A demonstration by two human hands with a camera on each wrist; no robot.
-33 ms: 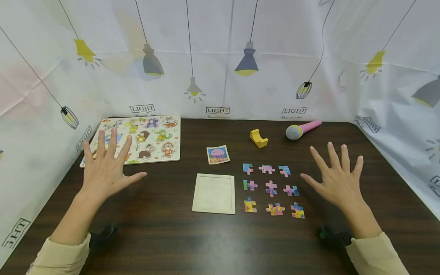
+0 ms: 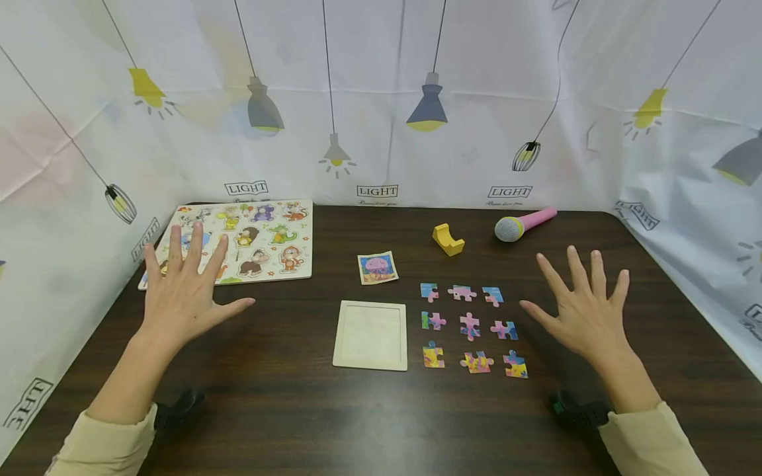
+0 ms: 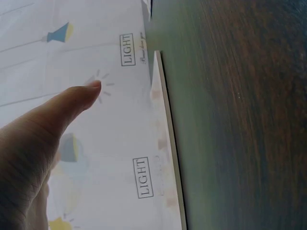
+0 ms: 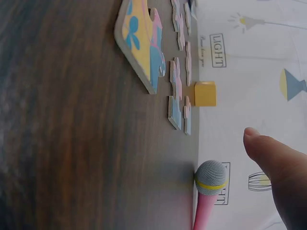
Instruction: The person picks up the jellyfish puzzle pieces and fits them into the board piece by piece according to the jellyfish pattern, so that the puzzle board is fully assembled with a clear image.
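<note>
My left hand (image 2: 182,291) is spread with straight fingers and holds nothing; in the head view it overlaps the near left part of a white animal puzzle board (image 2: 278,228). My right hand (image 2: 586,311), also spread and holding nothing, is to the right of several jigsaw pieces (image 2: 469,325) laid out in rows. Left of these pieces lies a pale square puzzle tray (image 2: 370,336) with a raised rim. Behind the tray is a small picture card (image 2: 378,268) with a pink jellyfish. The right wrist view shows a corner piece (image 4: 141,43) up close.
A yellow curved block (image 2: 448,240) stands toward the back of the dark wooden table (image 2: 286,410). Right of it lies a pink toy microphone (image 2: 524,225) with a grey head. A white curtain (image 2: 381,99) printed with lamps hangs along the back and both sides.
</note>
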